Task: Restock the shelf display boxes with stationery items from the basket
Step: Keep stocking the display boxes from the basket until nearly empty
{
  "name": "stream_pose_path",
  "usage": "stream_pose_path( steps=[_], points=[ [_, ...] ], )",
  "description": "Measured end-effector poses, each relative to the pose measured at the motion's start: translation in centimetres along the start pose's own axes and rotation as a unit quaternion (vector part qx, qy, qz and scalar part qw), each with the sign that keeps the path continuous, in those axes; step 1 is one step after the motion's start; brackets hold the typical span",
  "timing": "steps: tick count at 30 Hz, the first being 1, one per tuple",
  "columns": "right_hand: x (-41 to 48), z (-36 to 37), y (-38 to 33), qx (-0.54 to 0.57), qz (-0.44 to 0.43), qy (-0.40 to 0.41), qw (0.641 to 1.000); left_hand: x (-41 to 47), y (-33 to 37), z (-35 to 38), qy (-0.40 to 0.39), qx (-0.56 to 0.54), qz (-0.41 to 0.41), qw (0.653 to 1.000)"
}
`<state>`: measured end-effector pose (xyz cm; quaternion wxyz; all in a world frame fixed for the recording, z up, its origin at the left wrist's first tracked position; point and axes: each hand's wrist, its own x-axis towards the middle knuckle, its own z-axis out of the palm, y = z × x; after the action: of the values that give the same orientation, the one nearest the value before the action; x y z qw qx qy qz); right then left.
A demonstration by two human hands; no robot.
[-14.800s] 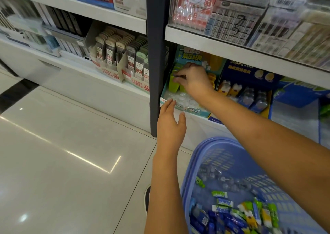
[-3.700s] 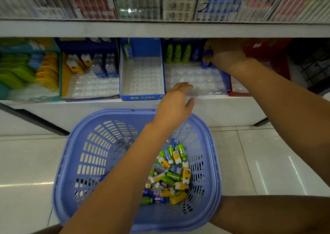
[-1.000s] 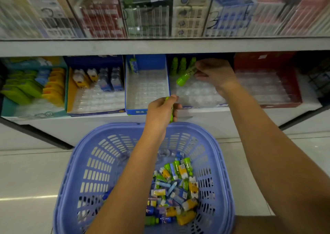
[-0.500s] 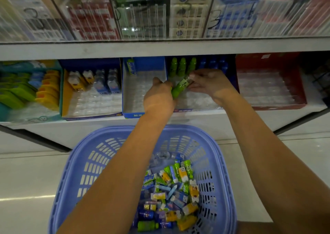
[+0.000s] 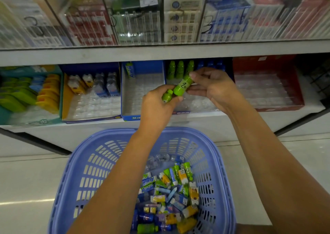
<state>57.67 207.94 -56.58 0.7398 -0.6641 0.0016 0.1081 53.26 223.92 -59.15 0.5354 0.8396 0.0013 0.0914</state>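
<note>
One shelf unit fills the frame from 9 through 12 to 3 o'clock, with two levels. The upper shelf [image 5: 160,53] carries clear bins of packaged goods, too blurred to count. The lower shelf [image 5: 196,121] carries five display boxes in a row.

The pale tiled floor [image 5: 26,180] lies at 7 and 4 o'clock. One blue plastic basket [image 5: 100,162] sits on it at 6 o'clock, below the lower shelf. It holds a loose pile of small stationery items [image 5: 171,194] in green, blue, yellow and white, too jumbled to count.

From 9 to 3 o'clock, the boxes run:
- The teal box [image 5: 41,121] holds green and yellow pieces.
- The blue-and-yellow box [image 5: 65,98] has four small bottles at its back.
- The blue box [image 5: 135,117] has one item standing in its back left corner.
- The dark blue box [image 5: 184,112] has three green bottles [image 5: 180,69] and three blue bottles [image 5: 210,64] along its back.
- The red box [image 5: 264,62] shows its clear tray.

Two bare forearms reach up from 6 and 4 o'clock. The hands meet at the centre, in front of the dark blue box. The left hand [image 5: 157,107] is curled around one short green tube [image 5: 167,96]. The right hand [image 5: 214,87] pinches a second green tube [image 5: 181,87], labelled "2", between thumb and fingertips. The two tubes lie end to end and touch.
</note>
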Motion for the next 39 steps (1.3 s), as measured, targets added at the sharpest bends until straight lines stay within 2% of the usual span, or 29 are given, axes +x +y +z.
stream_pose_path(
  steps=[8,12,14,16,17,20,22,26,30,33,34,35,37,39],
  points=[
    [0.2,0.9,-1.2,-0.027,-0.028,0.01,0.999,0.4,0.0,0.8,0.041,-0.022,0.019,0.999],
    [2.0,1.4,-0.8,-0.058,-0.063,0.079,0.993,3.5,0.7,0.7,0.006,0.047,-0.048,0.998],
    [3.4,1.2,-0.7,-0.055,-0.078,0.109,0.989,4.4,0.3,0.1,0.025,0.054,-0.111,0.992],
    [4.9,1.2,-0.4,-0.101,-0.074,0.122,0.985,4.1,-0.4,-0.8,0.058,-0.002,-0.165,0.985],
    [5.7,1.4,-0.1,-0.159,-0.074,0.124,0.977,3.6,-0.8,-1.4,0.075,-0.049,-0.187,0.978],
    [7.4,2.1,0.5,-0.355,-0.099,0.091,0.925,2.0,-1.8,-2.7,0.1,-0.158,-0.232,0.954],
    [7.5,2.5,0.6,-0.422,-0.113,0.054,0.898,1.4,-2.0,-3.5,0.093,-0.192,-0.257,0.943],
    [7.3,2.5,0.9,-0.479,-0.142,0.011,0.866,1.2,-1.6,-4.2,0.043,-0.297,-0.276,0.913],
    [7.3,2.8,0.2,-0.469,-0.094,-0.008,0.878,1.0,-1.1,-4.5,-0.004,-0.423,-0.262,0.867],
    [7.2,3.2,-0.2,-0.478,-0.07,-0.006,0.876,0.6,-0.4,-4.6,-0.025,-0.487,-0.272,0.829],
    [7.1,3.4,-0.4,-0.484,-0.062,-0.01,0.873,0.5,-0.2,-4.7,-0.034,-0.496,-0.265,0.826],
    [7.0,3.5,-0.5,-0.492,-0.053,-0.01,0.869,0.2,0.0,-4.7,-0.047,-0.492,-0.25,0.833],
    [6.6,3.6,-0.8,-0.505,-0.038,-0.004,0.862,-0.2,-0.1,-4.6,-0.073,-0.447,-0.21,0.866],
    [5.8,3.4,-1.1,-0.503,-0.05,0.049,0.862,-0.7,-0.2,-4.5,-0.076,-0.384,-0.181,0.902]
  ],
)
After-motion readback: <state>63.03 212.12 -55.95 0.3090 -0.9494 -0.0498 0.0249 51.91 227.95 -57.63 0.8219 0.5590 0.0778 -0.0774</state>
